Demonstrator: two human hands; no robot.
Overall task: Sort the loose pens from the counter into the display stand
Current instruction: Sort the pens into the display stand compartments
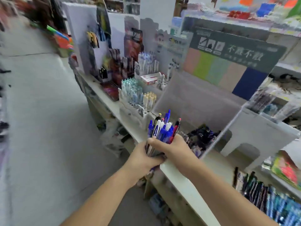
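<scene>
A thick bundle of pens (162, 128), mostly blue with some white, black and red ones, stands upright above the counter's front edge. My left hand (143, 158) grips the bundle's lower part from the left. My right hand (172, 147) wraps round it from the right, thumb across the front. Just behind the bundle stands a clear acrylic display stand (200, 103) with dark pens lying in its bottom. A white holed pen stand (135, 110) with pastel pens sits to the left of it.
The white counter (182, 175) runs from near right to far left, its edge under my hands. More pen displays (148, 64) and a boxed item (149, 78) fill the back. Packaged pens (267, 201) lie at the near right. Grey floor spreads to the left.
</scene>
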